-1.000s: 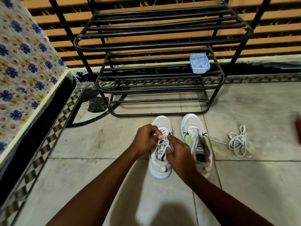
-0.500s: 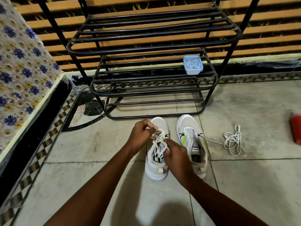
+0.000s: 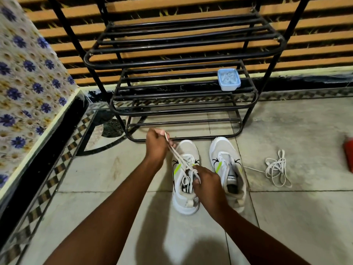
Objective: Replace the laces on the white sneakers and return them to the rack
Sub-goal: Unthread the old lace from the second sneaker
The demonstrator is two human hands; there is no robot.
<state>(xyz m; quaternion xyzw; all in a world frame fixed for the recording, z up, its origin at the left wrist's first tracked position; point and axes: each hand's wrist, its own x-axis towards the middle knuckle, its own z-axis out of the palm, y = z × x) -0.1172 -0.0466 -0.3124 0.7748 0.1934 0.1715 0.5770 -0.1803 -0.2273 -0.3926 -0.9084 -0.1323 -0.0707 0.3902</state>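
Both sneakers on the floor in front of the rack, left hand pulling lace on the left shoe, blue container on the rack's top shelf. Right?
One thing is off: the head view shows the blue container on the middle shelf of the rack, not the top. The rest holds: both sneakers stand on the floor, and the left hand pulls the lace on the left sneaker.

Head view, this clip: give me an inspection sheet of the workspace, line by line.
Surface: pale tiled floor, worn, with a patterned border at left.
Job's things: two white sneakers before the black rack; loose lace lying to their right.
Clutter: blue lidded box on the middle shelf; red object cut off at the right edge.
Hands: left hand pulls a lace taut; right hand pinches it at the eyelets.
Cables: nothing seen.
Surroundings: floral-covered bed at left; slatted wall behind.
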